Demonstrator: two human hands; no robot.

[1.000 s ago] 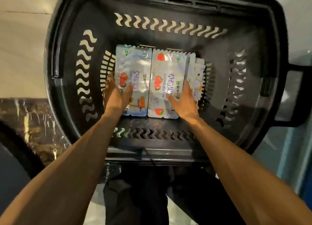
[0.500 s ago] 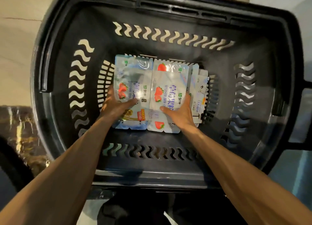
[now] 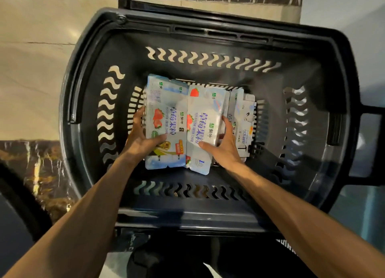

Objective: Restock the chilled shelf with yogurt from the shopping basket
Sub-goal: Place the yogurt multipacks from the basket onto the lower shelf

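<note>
A black plastic shopping basket (image 3: 87, 102) fills the view below me. In its bottom lie strawberry yogurt multipacks, pale blue and white with red strawberries. My left hand (image 3: 140, 136) grips the left pack (image 3: 166, 102) at its left edge, thumb on top. My right hand (image 3: 225, 146) grips the middle pack (image 3: 205, 109) at its right edge, thumb on its top face; this pack is tilted up slightly. A third pack (image 3: 244, 119), white, stands on edge at the right, partly hidden by my right hand.
The basket's handle (image 3: 373, 111) sticks out at the right. Beige and dark marbled floor tiles (image 3: 31, 69) lie to the left. A pale blue surface (image 3: 362, 204) shows at the lower right. The chilled shelf is out of view.
Both hands went from lying flat on the packs to closing around their outer edges. The middle pack has lifted and tilted a little. The camera has shifted relative to the basket.
</note>
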